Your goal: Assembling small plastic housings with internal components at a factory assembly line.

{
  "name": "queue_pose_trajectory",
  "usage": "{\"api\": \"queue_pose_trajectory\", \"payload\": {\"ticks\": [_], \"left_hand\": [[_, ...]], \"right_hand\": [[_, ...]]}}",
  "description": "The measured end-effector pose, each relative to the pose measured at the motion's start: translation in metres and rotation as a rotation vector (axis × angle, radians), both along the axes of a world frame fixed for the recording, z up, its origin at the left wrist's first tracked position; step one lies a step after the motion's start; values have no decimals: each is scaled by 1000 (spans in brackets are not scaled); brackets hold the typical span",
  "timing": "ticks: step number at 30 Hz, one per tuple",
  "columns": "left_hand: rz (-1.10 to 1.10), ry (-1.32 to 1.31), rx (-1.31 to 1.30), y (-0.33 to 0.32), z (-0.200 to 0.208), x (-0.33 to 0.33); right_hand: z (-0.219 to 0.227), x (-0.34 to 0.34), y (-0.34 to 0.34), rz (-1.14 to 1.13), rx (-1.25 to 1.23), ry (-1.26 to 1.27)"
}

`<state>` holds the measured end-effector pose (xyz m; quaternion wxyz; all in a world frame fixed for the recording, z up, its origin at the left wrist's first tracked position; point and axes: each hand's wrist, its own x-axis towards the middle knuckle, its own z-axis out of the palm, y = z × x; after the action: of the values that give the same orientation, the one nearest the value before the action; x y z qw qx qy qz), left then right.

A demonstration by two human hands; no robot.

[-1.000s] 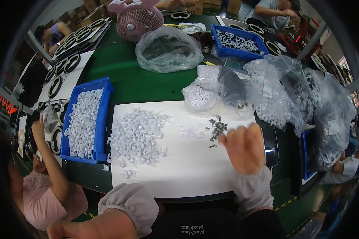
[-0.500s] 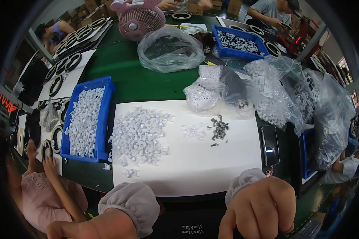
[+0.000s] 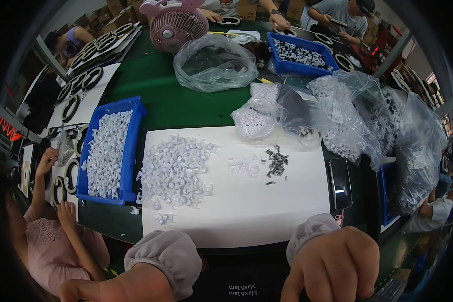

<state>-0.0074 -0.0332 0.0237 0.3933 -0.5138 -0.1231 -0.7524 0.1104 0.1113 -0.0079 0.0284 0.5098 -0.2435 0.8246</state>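
Note:
My right hand [image 3: 337, 264] is low at the front right, its back up and its fingers bent down. Its fingertips are out of sight, so whatever they hold is hidden. My left hand [image 3: 118, 287] shows only in part at the lower left; the lower edge cuts off its fingers. Both wrists wear pale elastic sleeve cuffs. Beyond my hands lies a white sheet [image 3: 246, 216]. It bears a spread of white plastic clips [image 3: 176, 168], a small heap of tiny clear pieces [image 3: 245, 167] and a heap of small dark pieces [image 3: 277, 163].
A blue bin [image 3: 135, 151] of white clips stands left of the sheet. A phone [image 3: 341, 183] lies right of it. Filled plastic bags [image 3: 337, 116] crowd the back right, near another blue bin [image 3: 299, 66]. A pink fan [image 3: 178, 27] stands behind. Co-workers sit around.
My right hand has shifted slightly right and down. My left hand stays put. The co-worker at left has raised a hand toward a small bag; hands at the far side have moved too.

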Motion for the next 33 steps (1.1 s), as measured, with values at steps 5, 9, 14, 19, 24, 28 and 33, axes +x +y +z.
{"api": "queue_pose_trajectory", "payload": {"ticks": [5,9,14,19,24,28,33], "left_hand": [[18,-13,4,2,-1,0],[33,-22,-8,-1,0,2],[20,-13,-4,0,-1,1],[10,2,-5,0,-1,0],[257,-99,-307,-8,-3,1],[2,22,-16,1,-1,0],[-6,23,-35,0,-2,1]], "right_hand": [[0,2,1,-18,-8,-6],[1,5,-1,-37,-19,-16],[2,3,0,-28,-11,-6],[2,3,0,-27,-14,-2],[3,3,-1,-26,-11,-11],[3,5,1,-31,-15,-8],[3,4,1,-21,-18,3]]}}
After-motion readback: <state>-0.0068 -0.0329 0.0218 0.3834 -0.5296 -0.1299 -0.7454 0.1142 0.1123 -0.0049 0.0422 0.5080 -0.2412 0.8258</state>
